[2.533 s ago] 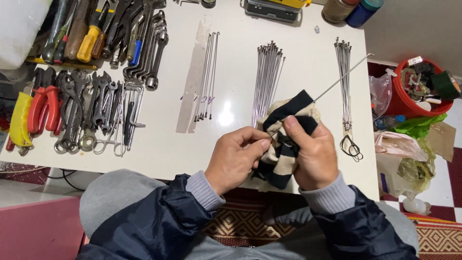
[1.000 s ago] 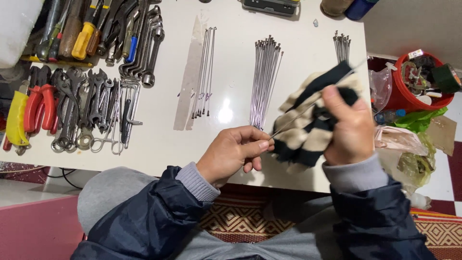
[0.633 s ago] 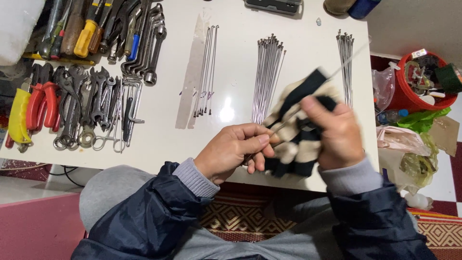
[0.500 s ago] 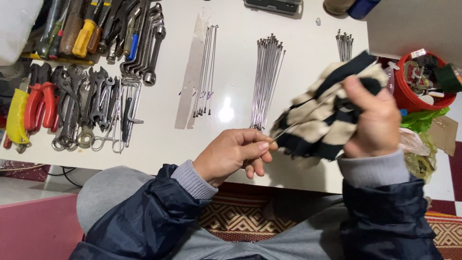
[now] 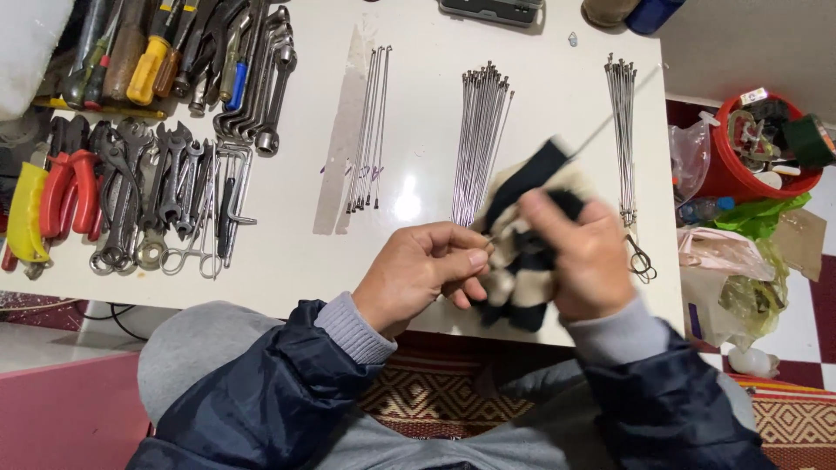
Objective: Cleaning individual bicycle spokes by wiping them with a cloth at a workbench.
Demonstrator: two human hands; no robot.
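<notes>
Your left hand (image 5: 427,274) pinches a spoke (image 5: 610,122); your right hand (image 5: 585,261) grips the rag (image 5: 522,261) around it, while bundles (image 5: 479,139) wait on the table (image 5: 287,252).

Soft cloth rag (image 5: 522,252) was cream with black stripes, plastic bucket (image 5: 740,174) was red, plier handles (image 5: 70,187) red and yellow, woven rug (image 5: 435,392) brown-patterned.
</notes>
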